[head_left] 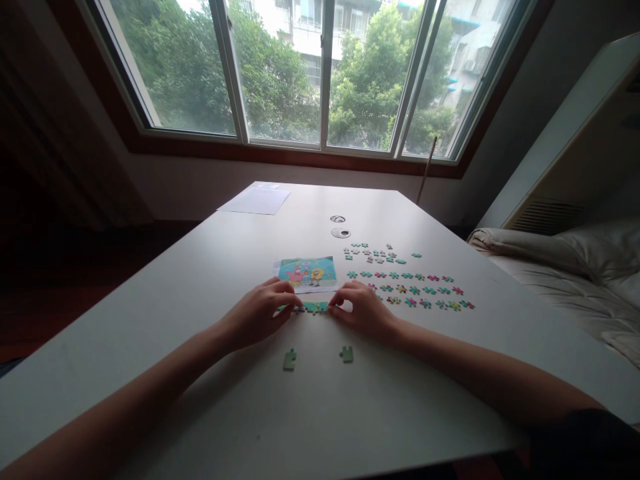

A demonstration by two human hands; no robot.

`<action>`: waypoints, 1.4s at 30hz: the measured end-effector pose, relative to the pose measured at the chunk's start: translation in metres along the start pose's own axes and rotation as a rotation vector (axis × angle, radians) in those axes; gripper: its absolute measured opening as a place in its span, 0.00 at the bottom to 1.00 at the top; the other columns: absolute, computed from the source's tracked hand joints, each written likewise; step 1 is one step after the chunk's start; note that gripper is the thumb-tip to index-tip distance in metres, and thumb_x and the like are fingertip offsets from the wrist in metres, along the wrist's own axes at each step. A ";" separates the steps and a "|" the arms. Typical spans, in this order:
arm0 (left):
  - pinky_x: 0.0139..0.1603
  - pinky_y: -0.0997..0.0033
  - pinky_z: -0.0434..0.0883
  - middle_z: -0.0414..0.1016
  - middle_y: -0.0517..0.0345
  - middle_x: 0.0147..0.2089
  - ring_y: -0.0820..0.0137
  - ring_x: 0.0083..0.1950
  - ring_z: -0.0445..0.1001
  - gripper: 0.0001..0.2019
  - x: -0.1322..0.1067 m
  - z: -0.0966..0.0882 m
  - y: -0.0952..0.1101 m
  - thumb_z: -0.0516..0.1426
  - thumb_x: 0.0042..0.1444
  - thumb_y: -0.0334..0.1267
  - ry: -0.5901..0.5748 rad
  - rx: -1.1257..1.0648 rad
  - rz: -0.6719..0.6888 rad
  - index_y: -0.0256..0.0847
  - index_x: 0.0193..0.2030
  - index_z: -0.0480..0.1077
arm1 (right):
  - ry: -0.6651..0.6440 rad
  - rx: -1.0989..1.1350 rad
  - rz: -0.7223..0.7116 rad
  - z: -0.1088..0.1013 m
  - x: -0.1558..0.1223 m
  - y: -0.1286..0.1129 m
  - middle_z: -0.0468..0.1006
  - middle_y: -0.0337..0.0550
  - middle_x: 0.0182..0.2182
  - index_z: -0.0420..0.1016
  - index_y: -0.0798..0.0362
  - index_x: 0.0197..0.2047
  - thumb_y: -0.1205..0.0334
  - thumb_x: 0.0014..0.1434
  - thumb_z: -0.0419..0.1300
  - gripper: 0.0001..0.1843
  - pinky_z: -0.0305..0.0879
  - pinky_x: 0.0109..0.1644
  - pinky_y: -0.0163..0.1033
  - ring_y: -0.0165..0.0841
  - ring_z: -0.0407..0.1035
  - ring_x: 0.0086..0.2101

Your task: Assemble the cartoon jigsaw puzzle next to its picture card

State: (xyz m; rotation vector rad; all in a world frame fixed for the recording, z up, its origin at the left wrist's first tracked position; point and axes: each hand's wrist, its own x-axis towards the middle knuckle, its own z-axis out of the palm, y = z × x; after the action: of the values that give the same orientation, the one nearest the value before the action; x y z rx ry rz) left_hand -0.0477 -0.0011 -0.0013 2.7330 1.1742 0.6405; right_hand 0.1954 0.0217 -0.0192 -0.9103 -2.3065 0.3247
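A short row of joined jigsaw pieces (316, 307), green and yellow, lies flat on the white table in front of me. My left hand (264, 308) is over its left end, thumb and fingertips closed on the pieces and partly covering them. At the right end, my right hand (364, 309) pinches the edge of the row between thumb and index finger. Just beyond the row is a picture card (311, 272) with cartoon figures on blue. Nearer to me lie two loose green pieces, one on the left (290, 360) and one on the right (346, 354).
Loose jigsaw pieces (410, 291) are laid out in rows on the table's right side, with a smaller group (376, 253) behind. Two round discs (341, 233) sit farther back. White paper (256, 200) lies at the far left, and a cushioned seat (540, 280) stands on the right.
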 end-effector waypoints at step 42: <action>0.42 0.71 0.70 0.73 0.54 0.41 0.66 0.41 0.72 0.12 -0.017 -0.046 -0.056 0.56 0.55 0.49 -0.303 -0.043 -0.139 0.46 0.39 0.76 | -0.029 -0.111 0.018 -0.009 -0.014 0.000 0.77 0.45 0.34 0.77 0.53 0.37 0.66 0.57 0.58 0.06 0.63 0.45 0.43 0.37 0.65 0.38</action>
State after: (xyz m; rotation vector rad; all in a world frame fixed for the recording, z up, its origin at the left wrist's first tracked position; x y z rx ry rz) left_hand -0.1149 0.0227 0.0205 2.5660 1.2421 0.2221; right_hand 0.2086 0.0121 -0.0185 -0.9868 -2.3635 0.2208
